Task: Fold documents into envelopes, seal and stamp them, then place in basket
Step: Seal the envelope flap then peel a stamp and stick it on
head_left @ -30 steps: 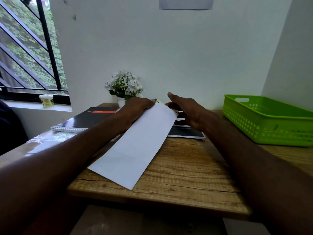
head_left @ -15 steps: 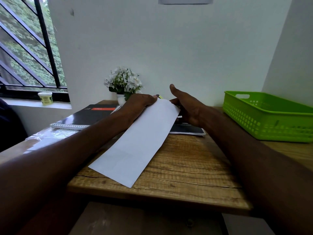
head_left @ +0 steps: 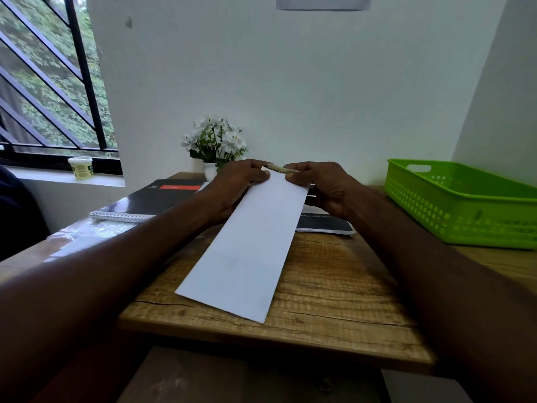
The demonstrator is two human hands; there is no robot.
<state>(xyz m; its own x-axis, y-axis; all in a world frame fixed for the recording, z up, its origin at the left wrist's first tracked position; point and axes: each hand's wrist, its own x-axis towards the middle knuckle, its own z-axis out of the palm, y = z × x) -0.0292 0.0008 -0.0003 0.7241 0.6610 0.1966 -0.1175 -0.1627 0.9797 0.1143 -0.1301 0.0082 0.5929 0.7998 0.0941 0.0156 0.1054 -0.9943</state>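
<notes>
A long white folded document [head_left: 250, 248] lies slanted on the wooden table [head_left: 334, 292], its near end close to the front edge. My left hand [head_left: 238, 184] rests on the paper's far left corner. My right hand [head_left: 322, 184] pinches the far right corner, fingers closed. A thin yellowish stick-like object [head_left: 283, 170] spans between the fingertips of both hands at the paper's far edge; what it is I cannot tell. The green plastic basket [head_left: 465, 205] stands at the right of the table.
A black spiral notebook [head_left: 154, 202] lies at the back left, a dark booklet [head_left: 325, 223] under my right hand. A small pot of white flowers [head_left: 216, 144] stands against the wall. A small jar [head_left: 80, 167] sits on the windowsill. Clear plastic [head_left: 87, 231] lies at the left.
My right hand, open beside the paper before, has closed onto its far right corner. A thin yellowish object now shows between both hands' fingertips. The paper lies more upright in view.
</notes>
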